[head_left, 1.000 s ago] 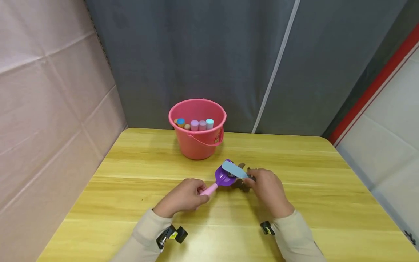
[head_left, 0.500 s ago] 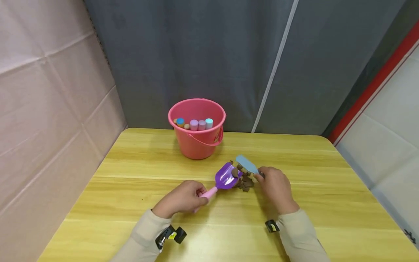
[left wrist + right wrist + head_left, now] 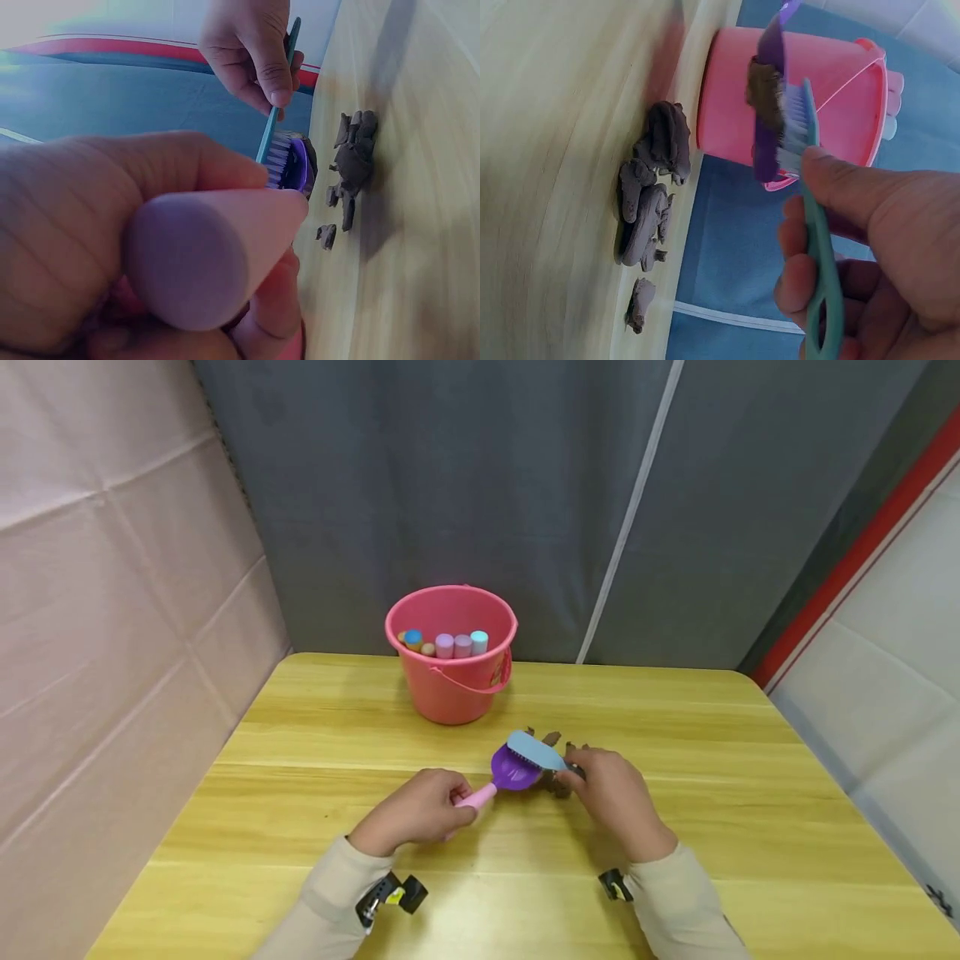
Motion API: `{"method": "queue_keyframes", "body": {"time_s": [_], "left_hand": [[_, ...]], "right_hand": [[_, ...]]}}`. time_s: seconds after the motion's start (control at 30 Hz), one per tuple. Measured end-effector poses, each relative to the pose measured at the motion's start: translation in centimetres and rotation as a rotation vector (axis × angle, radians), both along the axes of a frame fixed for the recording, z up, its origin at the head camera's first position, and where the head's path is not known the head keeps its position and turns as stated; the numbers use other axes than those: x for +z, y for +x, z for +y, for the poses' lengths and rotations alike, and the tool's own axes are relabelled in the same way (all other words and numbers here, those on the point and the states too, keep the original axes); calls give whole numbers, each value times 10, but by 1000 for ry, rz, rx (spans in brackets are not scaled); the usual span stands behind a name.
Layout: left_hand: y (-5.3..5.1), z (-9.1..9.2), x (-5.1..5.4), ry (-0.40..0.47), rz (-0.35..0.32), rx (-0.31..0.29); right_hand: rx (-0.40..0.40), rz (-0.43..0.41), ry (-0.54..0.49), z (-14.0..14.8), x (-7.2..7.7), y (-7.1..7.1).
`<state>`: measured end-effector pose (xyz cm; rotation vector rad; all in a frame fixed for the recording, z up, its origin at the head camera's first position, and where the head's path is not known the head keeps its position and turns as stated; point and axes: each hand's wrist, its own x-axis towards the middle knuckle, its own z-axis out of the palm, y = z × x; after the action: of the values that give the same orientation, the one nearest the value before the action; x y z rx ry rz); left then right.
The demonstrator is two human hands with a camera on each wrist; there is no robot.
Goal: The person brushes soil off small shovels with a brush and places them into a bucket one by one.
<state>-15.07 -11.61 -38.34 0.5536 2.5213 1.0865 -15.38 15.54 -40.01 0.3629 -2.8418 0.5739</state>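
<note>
My left hand point(image 3: 423, 810) grips the pink handle point(image 3: 202, 255) of a small purple shovel point(image 3: 512, 770). In my right hand point(image 3: 615, 793) is a light blue brush point(image 3: 534, 749), pinched by its handle point(image 3: 821, 255). Its bristles point(image 3: 793, 124) rest against the shovel's blade, in the right wrist view. A brown lump point(image 3: 765, 90) sticks at the blade's edge. Below, several brown clay-like pieces point(image 3: 649, 217) lie in a heap on the table, apart from the shovel in both wrist views. From the head, brush and right hand hide part of the heap.
Behind the hands stands a pink bucket point(image 3: 450, 693) with its handle hanging down. Several coloured cylinders point(image 3: 462, 646) and round tan bits show inside it. A grey curtain point(image 3: 450, 485) closes off the far edge of the wooden table point(image 3: 300, 735).
The brush swung right, off the shovel, half a second ago and has come back left over the blade. The left hand and shovel barely moved. The bucket stays put.
</note>
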Motion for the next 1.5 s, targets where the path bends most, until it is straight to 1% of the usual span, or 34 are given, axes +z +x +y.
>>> {"method": "queue_keyframes", "body": {"time_s": [0.1, 0.23, 0.3, 0.4, 0.5, 0.53, 0.6, 0.63, 0.73, 0.8, 0.87, 0.93, 1.0, 1.1, 1.17, 1.27, 1.37, 1.43, 1.5], "left_hand": [[1, -1, 2, 5, -16, 3], [0, -1, 2, -5, -6, 0], [0, -1, 0, -2, -5, -3], [-1, -3, -2, 22, -22, -2], [-1, -5, -4, 46, -47, 8], [-1, -5, -4, 44, -45, 11], [-1, -5, -4, 38, -42, 15], [-1, -5, -5, 33, -38, 15], [0, -4, -5, 32, -29, 15], [0, -2, -5, 35, -20, 16], [1, -1, -5, 37, -12, 20], [1, 1, -6, 34, -3, 27], [1, 2, -7, 29, 3, 28], [1, 4, -8, 24, 12, 24], [1, 4, -8, 23, 17, 18], [1, 4, -8, 26, 23, 12], [1, 5, -8, 25, 25, 11], [0, 5, -9, 14, 34, 13], [0, 6, -9, 5, 43, 17]], "right_hand": [[-13, -3, -12, 2, 0, -2], [-32, 0, -20, 7, -1, -6], [-53, 15, -6, 11, -3, -8], [-102, 33, 4, 21, -8, -13], [-144, 36, -7, 29, -12, -16], [-150, 35, -17, 30, -13, -16], [-134, 46, -36, 29, -12, -14], [-112, 57, -45, 26, -10, -13], [8, 76, -71, 12, -1, -5], [90, 77, -58, 1, 4, 2], [133, 63, -29, -9, 6, 6], [133, 42, 11, -15, 5, 8], [109, 19, 45, -17, 3, 7], [72, 5, 57, -11, 1, 2], [41, 15, 51, -6, 0, -3], [-34, 39, 43, 4, -1, -8], [-89, 64, 38, 7, 1, -10], [-67, 69, 26, 4, 3, -7], [1, 70, 26, -2, 5, -3]]}}
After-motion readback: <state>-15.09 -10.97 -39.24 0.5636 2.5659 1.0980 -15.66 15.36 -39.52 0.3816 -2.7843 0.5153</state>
